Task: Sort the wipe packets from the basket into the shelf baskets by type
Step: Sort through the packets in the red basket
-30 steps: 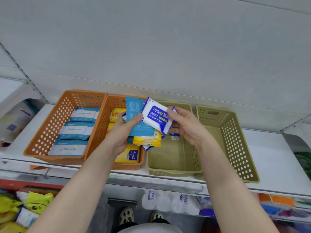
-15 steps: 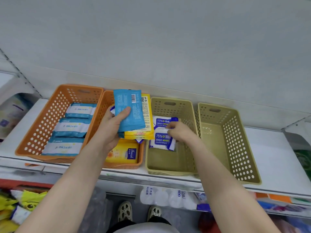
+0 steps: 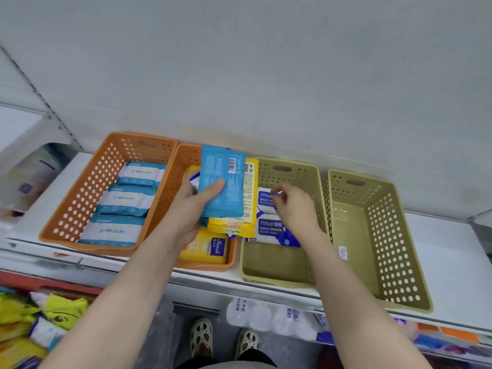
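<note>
While my left grip [image 3: 191, 209] thumb-pins the fanned stack [image 3: 223, 182] — whether my right grip [image 3: 295, 206] pinches the alcohol packet [image 3: 265, 201] beneath, I cannot tell — lower packets [image 3: 231, 225] may slip.

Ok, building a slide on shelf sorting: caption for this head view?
Left hand grips mixed wipe packets while right hand pinches an alcohol wipe packet in the olive basket.
</note>
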The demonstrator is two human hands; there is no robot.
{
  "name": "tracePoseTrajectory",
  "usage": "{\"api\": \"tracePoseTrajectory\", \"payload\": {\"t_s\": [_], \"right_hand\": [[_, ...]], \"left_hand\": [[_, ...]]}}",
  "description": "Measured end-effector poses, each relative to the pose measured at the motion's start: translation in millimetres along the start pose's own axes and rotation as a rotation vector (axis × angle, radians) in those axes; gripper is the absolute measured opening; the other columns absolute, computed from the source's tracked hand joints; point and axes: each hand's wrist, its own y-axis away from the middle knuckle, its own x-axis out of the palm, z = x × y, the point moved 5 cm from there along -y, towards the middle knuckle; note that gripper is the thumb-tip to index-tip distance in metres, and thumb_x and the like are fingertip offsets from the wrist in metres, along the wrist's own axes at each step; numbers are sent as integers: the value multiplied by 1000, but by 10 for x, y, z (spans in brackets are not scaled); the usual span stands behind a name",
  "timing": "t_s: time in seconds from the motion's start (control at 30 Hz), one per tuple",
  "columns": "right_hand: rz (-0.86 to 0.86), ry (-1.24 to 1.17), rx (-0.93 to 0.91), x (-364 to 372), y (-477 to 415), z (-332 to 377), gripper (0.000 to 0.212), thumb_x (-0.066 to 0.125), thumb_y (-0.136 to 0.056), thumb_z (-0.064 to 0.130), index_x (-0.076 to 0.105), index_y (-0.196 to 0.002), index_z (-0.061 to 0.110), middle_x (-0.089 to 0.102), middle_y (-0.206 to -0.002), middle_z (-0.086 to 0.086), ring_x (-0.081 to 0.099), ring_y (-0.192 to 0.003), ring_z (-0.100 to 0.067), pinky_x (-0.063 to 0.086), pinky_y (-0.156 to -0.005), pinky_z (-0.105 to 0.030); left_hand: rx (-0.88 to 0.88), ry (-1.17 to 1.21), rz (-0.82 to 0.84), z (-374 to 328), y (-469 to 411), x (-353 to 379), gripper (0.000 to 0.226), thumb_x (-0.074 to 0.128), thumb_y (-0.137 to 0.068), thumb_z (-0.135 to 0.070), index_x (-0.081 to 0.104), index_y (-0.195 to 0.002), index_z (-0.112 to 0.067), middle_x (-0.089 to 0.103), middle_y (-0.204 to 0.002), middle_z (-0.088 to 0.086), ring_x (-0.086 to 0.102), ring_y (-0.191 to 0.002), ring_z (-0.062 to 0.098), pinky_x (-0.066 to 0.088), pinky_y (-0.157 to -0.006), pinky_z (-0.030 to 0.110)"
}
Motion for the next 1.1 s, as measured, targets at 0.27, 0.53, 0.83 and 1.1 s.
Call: {"api": "tracePoseTrajectory", "payload": {"t_s": [0.27, 0.53, 0.83, 1.1], "right_hand": [[62, -521, 60, -352, 241, 663, 39, 75, -77, 52, 65, -90, 16, 65, -85, 11, 61, -74, -5, 50, -61, -27], [138, -1356, 373, -300, 212, 382, 12, 61, -95, 12, 51, -90, 15, 66, -105, -10, 67, -83, -23, 55, -65, -37], [230, -1277, 398, -303, 370, 175, 25, 55, -98, 13, 66, -120, 15, 68, -112, -4, 65, -76, -10, 52, -58, -22], [519, -645, -56, -222, 475, 329, 68, 85, -74, 29, 54, -134, 27, 65, -123, 12, 61, -113, -4, 52, -94, -25]], "left_hand": [[138, -85, -77, 82, 39, 318, 33, 57, -97, -35, 47, -128, -31, 69, -111, -4, 71, -93, 10, 59, -80, 33], [83, -9, -134, 82, 128, 230, 41, 65, -94, -27, 53, -131, -16, 72, -118, 4, 70, -106, 22, 56, -91, 45], [132, -45, -170, 10, 175, 60, 40, 64, -93, -28, 56, -130, -15, 72, -117, 0, 69, -107, 18, 55, -91, 40], [178, -93, -168, 25, 165, 106, 39, 64, -94, -24, 54, -130, -16, 71, -118, 1, 70, -105, 16, 60, -80, 32]]}}
